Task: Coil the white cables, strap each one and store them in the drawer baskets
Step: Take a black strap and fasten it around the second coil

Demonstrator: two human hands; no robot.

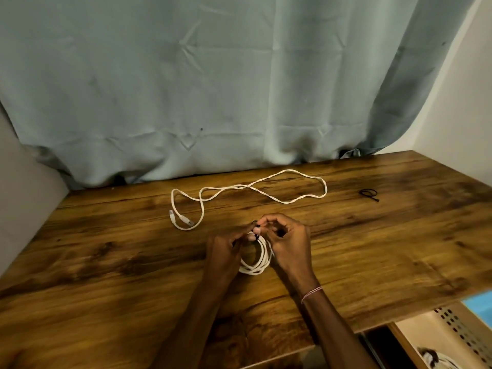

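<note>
Working across the wooden table [106, 249], left side first. The loose white cable [290, 170] sprawls uncoiled toward the back edge below the grey-green curtain [213, 89], its two plugs [183, 221] side by side at the left end.

Centre, near me: my left hand [226, 251] has its fingers curled, thumb and fingertips pinching the top of the coiled cable [259, 262]. The coil's lower loops rest on the table between my hands.

My right hand [287, 243] is curled too, fingertips meeting the left's and pinching a black strap [256, 224] at the coil's top. There is a thread bracelet [311, 291] on that wrist.

Far right, well apart from the hands, a spare black strap [368, 193] lies looped on the table. At the lower right corner is an open drawer basket [458, 328] with a perforated wall. A white bundle [436, 360] lies inside it, partly cut off by the frame.
</note>
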